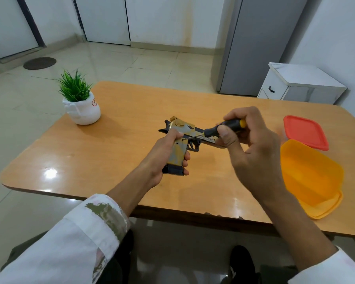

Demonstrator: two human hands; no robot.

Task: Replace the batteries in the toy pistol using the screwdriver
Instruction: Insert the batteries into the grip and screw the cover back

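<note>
Above the middle of the table (111, 150), the left hand (164, 154) has its fingers curled round the toy pistol (179, 149) by its grip, while at 3 o'clock the right hand (252, 152) pinches the screwdriver (225, 128), tip against the pistol's side.

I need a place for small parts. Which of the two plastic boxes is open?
The orange box, nearer the person, shows its inside; the red-lidded box behind it is closed.
</note>
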